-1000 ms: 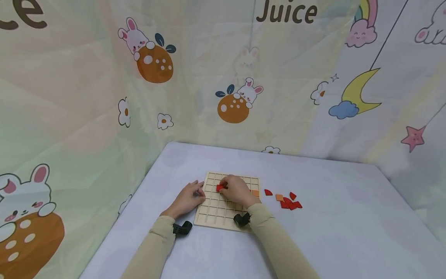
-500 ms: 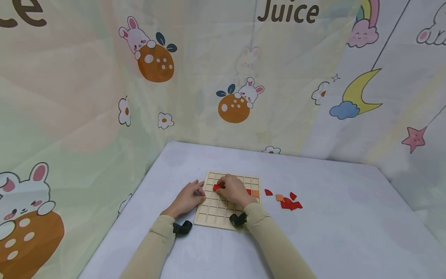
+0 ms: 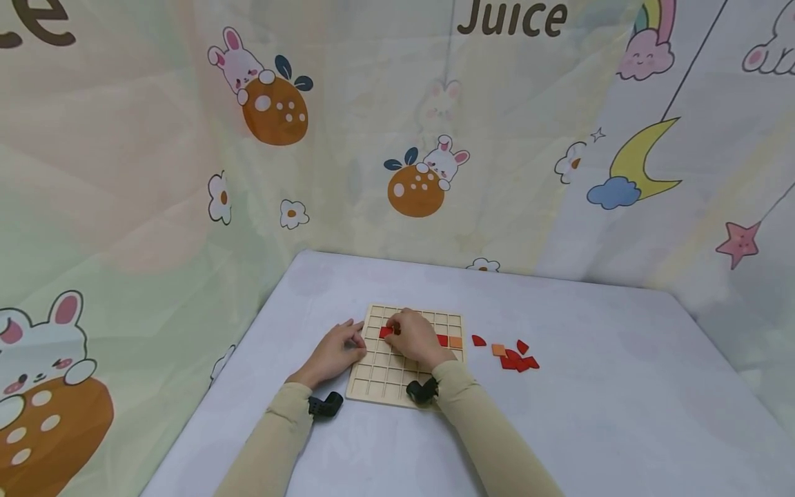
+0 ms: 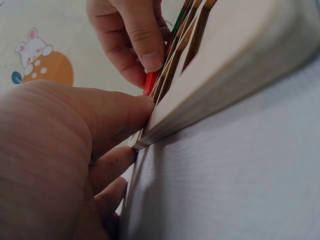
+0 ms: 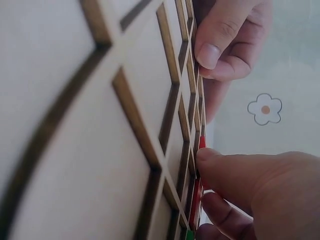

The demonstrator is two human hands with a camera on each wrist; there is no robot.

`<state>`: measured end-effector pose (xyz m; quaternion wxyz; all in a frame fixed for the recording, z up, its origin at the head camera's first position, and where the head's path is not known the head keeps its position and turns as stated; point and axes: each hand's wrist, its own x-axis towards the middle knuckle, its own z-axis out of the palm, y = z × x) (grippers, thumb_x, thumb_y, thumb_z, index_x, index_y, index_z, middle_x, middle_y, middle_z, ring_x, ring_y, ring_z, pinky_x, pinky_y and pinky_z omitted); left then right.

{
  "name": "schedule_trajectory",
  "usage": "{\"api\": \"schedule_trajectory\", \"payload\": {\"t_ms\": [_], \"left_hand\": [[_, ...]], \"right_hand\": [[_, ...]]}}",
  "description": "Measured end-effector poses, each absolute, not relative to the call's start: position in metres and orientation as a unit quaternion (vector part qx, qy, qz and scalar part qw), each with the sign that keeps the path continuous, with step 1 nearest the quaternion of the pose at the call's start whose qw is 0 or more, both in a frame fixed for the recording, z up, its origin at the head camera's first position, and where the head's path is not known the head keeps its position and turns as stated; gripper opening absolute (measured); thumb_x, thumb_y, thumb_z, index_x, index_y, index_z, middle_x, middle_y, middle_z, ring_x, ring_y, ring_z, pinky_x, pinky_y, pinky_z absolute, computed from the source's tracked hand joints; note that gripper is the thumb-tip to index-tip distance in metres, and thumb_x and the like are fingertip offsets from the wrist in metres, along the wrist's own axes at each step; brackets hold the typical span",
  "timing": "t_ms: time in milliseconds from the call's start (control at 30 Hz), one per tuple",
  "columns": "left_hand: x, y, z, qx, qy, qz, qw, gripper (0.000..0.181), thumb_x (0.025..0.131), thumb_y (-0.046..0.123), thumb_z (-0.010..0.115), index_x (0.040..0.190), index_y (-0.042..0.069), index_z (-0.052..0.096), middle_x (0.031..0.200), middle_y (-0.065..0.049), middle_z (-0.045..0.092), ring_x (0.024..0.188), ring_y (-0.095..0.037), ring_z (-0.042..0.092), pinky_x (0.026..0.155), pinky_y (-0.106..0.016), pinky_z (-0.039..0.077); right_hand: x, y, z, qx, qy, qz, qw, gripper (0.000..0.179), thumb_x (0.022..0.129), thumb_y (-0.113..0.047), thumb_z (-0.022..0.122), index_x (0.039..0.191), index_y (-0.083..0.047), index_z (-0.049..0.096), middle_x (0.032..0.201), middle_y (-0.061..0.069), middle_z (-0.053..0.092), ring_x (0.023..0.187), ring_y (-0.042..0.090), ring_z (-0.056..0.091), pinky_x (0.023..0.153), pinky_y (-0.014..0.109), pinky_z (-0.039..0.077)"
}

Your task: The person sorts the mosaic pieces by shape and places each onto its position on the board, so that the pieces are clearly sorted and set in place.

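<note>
your right hand (image 3: 417, 338) pinches a red piece (image 3: 385, 332) near the far left corner of the wooden board (image 3: 375, 388), probably seating it; your left hand (image 3: 337, 353) grips the board's left edge. next likely calls for pressing the piece flat, then releasing.

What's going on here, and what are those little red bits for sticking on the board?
A person is working with coloured pieces on a wooden board marked with squares. The fingers of the right hand hold a red piece on it, while the left hand holds its left edge. Another red piece and an orange square sit on the board too, and more loose pieces lie on the table to the right.
</note>
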<state>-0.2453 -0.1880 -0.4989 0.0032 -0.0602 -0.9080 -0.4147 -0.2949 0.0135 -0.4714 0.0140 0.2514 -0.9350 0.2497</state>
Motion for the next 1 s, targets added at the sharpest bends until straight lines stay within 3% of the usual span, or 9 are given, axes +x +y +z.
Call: {"api": "schedule_trajectory", "payload": {"t_ms": [233, 567, 1000], "left_hand": [[-0.247, -0.187, -0.499, -0.06, -0.909, -0.413, 0.001, 0.013, 0.086, 0.018, 0.074, 0.079, 0.024, 0.064, 0.149, -0.005, 0.047, 0.147, -0.031, 0.024, 0.121, -0.055, 0.014], [-0.246, -0.188, -0.5, -0.061, -0.909, -0.411, 0.005, 0.013, 0.085, 0.017, 0.074, 0.079, 0.023, 0.063, 0.149, -0.006, 0.047, 0.147, -0.03, 0.025, 0.122, -0.054, 0.014], [-0.248, -0.187, -0.501, -0.058, -0.911, -0.409, 0.006, 0.014, 0.085, 0.016, 0.074, 0.079, 0.023, 0.063, 0.149, -0.006, 0.047, 0.147, -0.031, 0.024, 0.122, -0.053, 0.013]], "right_hand": [[-0.295, 0.016, -0.472, 0.252, -0.932, 0.26, 0.001, 0.029, 0.086, -0.021, 0.075, 0.112, -0.011, 0.071, 0.093, -0.002, 0.06, 0.08, 0.013, 0.055, 0.071, 0.027, 0.051], [-0.291, 0.022, -0.468, 0.262, -0.923, 0.282, -0.018, 0.031, 0.087, -0.017, 0.072, 0.117, -0.013, 0.068, 0.105, -0.002, 0.066, 0.094, 0.014, 0.059, 0.085, 0.032, 0.054], [-0.278, 0.046, -0.458, 0.255, -0.921, 0.294, -0.004, 0.031, 0.089, -0.021, 0.072, 0.118, -0.012, 0.069, 0.108, 0.0, 0.068, 0.099, 0.018, 0.061, 0.086, 0.036, 0.055]]}}
